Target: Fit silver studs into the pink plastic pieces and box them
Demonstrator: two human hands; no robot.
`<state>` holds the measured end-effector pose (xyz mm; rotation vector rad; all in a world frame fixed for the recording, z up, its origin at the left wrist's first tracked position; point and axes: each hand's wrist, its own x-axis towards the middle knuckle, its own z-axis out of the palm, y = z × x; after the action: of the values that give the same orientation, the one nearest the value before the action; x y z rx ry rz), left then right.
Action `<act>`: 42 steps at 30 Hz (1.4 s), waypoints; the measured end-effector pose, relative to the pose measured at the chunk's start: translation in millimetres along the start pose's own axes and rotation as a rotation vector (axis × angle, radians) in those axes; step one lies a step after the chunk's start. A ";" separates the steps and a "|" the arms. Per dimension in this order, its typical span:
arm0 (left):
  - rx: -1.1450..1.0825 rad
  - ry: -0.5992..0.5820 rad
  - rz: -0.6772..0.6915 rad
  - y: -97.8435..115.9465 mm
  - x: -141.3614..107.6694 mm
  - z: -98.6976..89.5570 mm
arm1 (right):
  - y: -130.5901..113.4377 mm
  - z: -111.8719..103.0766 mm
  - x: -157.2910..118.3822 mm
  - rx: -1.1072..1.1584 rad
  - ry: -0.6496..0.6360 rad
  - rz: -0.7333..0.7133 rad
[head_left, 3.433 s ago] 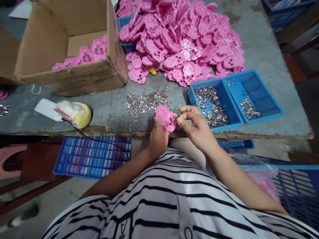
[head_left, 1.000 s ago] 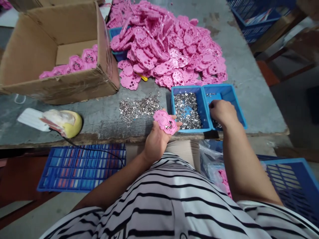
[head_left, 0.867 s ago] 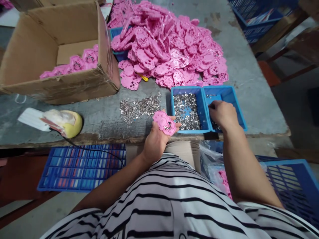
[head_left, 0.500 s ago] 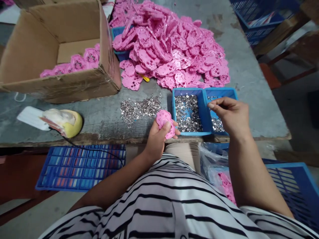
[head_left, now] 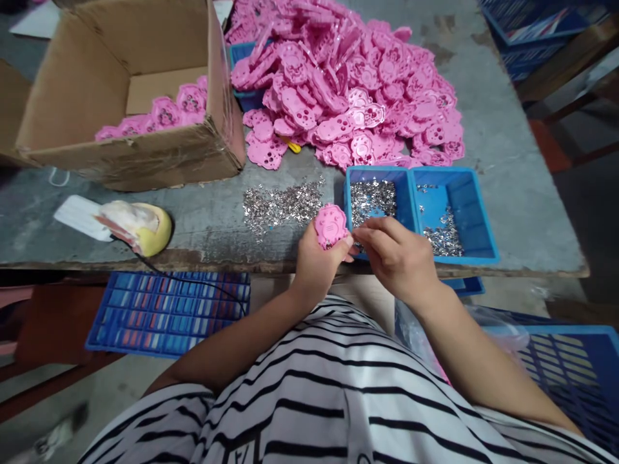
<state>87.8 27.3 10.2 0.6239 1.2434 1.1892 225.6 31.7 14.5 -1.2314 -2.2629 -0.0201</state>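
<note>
My left hand (head_left: pixel 316 261) grips a pink plastic piece (head_left: pixel 331 225) with the thumb over its lower right edge. Close beside that edge is my right hand (head_left: pixel 399 258), its thumb and forefinger pinched together; whatever is between them is too small to make out. Behind my right hand, a blue bin (head_left: pixel 380 173) holds small silver metal parts. A second blue bin (head_left: pixel 486 219) adjoins it on the right, with fewer silver parts lying towards its front. More silver parts (head_left: pixel 283 205) are spread on the table, left of the bins.
Many pink pieces (head_left: pixel 338 96) are heaped at the back of the table (head_left: pixel 522 212). A cardboard box (head_left: pixel 145 154) with pink pieces stands at left. Before it lies a yellow-and-white object (head_left: pixel 157 229) with a black cable. Blue crates (head_left: pixel 580 367) sit below the table edge.
My right hand has moved left from the right bin to the pink piece. My left hand has tilted the piece slightly. The whole view has shifted, so the table items appear further right.
</note>
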 end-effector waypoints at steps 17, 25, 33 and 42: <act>-0.066 0.007 0.025 -5.3 -0.7 -4.8 | -10.5 10.1 -1.8 0.884 -0.007 0.628; 0.141 0.017 0.155 -17.0 0.3 -12.1 | -11.4 10.2 6.5 1.067 -0.041 0.750; -0.080 -0.214 -0.031 -6.0 -2.1 -14.7 | -2.9 6.8 6.7 0.821 -0.145 0.492; -0.231 -0.396 -0.201 9.8 -4.4 -21.4 | 1.8 -4.7 16.0 0.649 -0.280 0.281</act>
<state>65.0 21.6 14.7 0.5182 0.8007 0.9663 222.4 43.8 25.7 -1.2128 -2.0294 0.9635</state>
